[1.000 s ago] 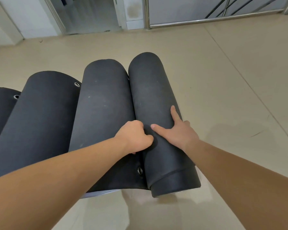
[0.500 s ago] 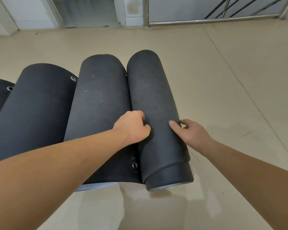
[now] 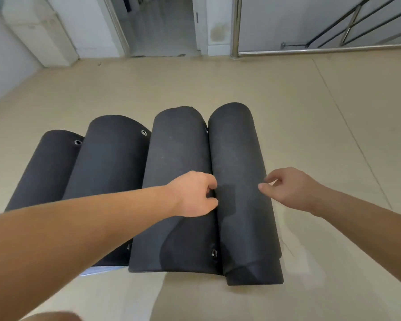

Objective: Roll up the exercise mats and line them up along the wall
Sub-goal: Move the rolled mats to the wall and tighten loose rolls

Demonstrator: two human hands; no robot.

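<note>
Both hands half-curled, left hand (image 3: 196, 195) touching rolled mat (image 3: 241, 186)

Four plain black mats (image 3: 178, 181) with silver eyelets (image 3: 214, 252) are seen on a beige floor (image 3: 322, 135).

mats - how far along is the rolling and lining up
Done: four black rolled mats lie side by side on the floor. In hand: the left hand and right hand flank the rightmost roll, whose near end looks loose. Left: no unrolled mats show; the wall behind them isn't visible.
</note>
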